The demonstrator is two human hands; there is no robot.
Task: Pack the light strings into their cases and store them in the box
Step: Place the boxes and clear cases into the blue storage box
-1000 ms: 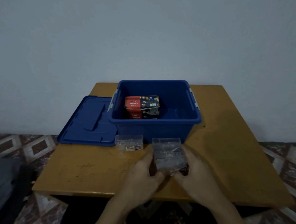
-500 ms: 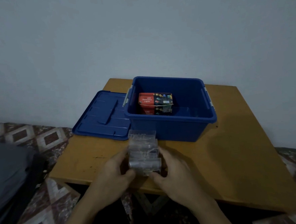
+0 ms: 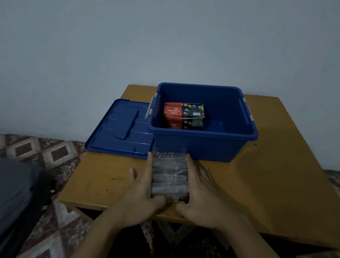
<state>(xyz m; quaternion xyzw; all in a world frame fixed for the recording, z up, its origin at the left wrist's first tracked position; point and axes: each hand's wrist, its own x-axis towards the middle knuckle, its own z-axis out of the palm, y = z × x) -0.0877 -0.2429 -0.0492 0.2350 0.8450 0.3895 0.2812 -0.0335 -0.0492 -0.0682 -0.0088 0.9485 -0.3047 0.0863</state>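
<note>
Cases (image 3: 169, 175): clear stack, pressed btwn our left hand (image 3: 142, 193) & right hand (image 3: 204, 191), fingers gripping its sides.
Box (image 3: 222, 145): blue, open, at 12 o'clock.

We see both hands pressing in on a row of clear plastic cases (image 3: 170, 175) near the front edge of a wooden table (image 3: 269, 182): the left hand (image 3: 143, 193) flat against the left side, the right hand (image 3: 203, 191) against the right. Just behind stands an open blue storage box (image 3: 204, 144) holding a red LED Decorative Lights carton (image 3: 183, 114). Its blue lid (image 3: 121, 130) lies flat on the box's left side, touching it.
</note>
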